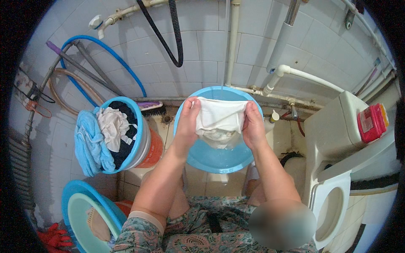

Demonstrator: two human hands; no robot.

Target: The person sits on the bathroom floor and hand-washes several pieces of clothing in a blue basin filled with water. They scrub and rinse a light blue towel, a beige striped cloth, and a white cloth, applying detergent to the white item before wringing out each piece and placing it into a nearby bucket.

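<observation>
Between my two hands a white cloth garment [222,113] is stretched above a blue basin [198,156]. My left hand [188,120] grips its left edge, and my right hand [254,125] grips the right edge. The garment's lower part hangs in folds down to the water in the basin. What kind of garment it is cannot be made out. A thin stream of water [225,55] falls from above, behind the cloth.
At left, a blue tub [141,139] holds a light blue towel [89,139] and other laundry. Nested basins [78,215] stand below it. A scrubbing brush [151,107] lies near the wall. A white toilet [333,139] is at right, with a pump bottle [271,122] beside the basin.
</observation>
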